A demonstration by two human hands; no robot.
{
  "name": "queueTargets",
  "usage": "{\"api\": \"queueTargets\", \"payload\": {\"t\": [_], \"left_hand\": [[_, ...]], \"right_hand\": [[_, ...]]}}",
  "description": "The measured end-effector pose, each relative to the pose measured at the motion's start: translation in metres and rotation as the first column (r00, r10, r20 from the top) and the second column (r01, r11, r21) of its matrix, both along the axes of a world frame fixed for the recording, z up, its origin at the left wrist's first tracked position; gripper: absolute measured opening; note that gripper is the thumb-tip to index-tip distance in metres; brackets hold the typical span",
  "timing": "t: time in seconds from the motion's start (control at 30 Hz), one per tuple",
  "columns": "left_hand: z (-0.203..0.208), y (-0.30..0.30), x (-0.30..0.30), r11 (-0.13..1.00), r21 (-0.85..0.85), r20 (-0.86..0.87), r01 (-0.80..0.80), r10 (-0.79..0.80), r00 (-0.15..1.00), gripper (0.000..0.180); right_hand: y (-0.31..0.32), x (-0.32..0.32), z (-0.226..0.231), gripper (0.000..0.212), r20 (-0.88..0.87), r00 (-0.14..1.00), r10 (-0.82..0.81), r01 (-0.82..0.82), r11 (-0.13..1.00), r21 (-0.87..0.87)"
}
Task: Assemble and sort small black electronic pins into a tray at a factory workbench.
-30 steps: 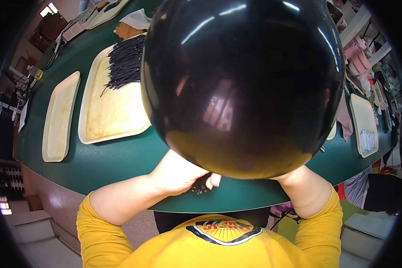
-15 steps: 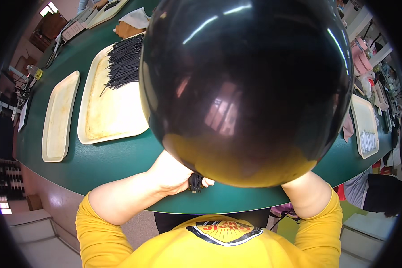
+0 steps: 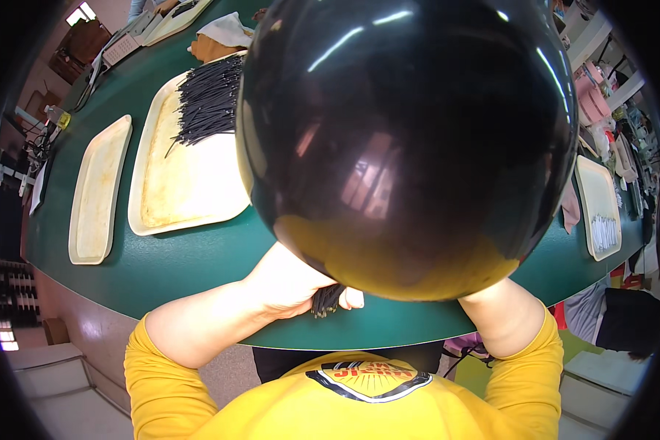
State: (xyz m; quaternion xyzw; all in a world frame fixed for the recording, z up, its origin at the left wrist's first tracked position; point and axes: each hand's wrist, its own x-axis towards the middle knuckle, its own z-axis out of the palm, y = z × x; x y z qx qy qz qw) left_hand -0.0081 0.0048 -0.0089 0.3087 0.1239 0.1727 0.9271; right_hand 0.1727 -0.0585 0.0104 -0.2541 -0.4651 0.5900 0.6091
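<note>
The left hand (image 3: 290,282) had its grip closed round a bundle of thin black sticks (image 3: 327,299) at the table's (image 3: 191,257) near edge; the right hand's grip was hidden behind a black balloon (image 3: 411,139); gathering seemed underway, needing more from the pile of black sticks (image 3: 209,103) on the far tray (image 3: 191,194).

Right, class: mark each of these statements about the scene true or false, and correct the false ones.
1. The left hand grips a bundle of thin black sticks. True.
2. The table is red. False: it is dark green.
3. A large black balloon fills the middle of the view. True.
4. The right hand is in plain sight. False: the balloon hides it; only the right forearm shows.
5. The large cream tray carries a pile of black sticks. True.
6. The person's sleeves are blue. False: yellow.
</note>
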Motion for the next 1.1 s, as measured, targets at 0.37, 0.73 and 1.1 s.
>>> {"api": "queueTargets", "payload": {"t": [0.37, 0.73, 1.1], "left_hand": [[0.013, 0.005, 0.002, 0.983, 0.184, -0.011, -0.023, 0.025, 1.0, 0.021], [0.007, 0.002, 0.002, 0.981, 0.192, -0.011, -0.028, 0.03, 0.999, 0.021], [0.015, -0.002, 0.006, 0.998, 0.063, 0.05, -0.003, -0.001, 0.999, 0.026]], "right_hand": [[0.007, -0.009, -0.005, 0.066, -0.007, 0.954, -0.299, 0.299, 0.952, 0.059], [0.004, -0.005, 0.008, 0.057, 0.123, 0.977, -0.174, 0.165, 0.983, 0.082], [0.005, -0.007, 0.007, 0.041, 0.195, 0.966, -0.172, 0.167, 0.985, 0.038]]}}
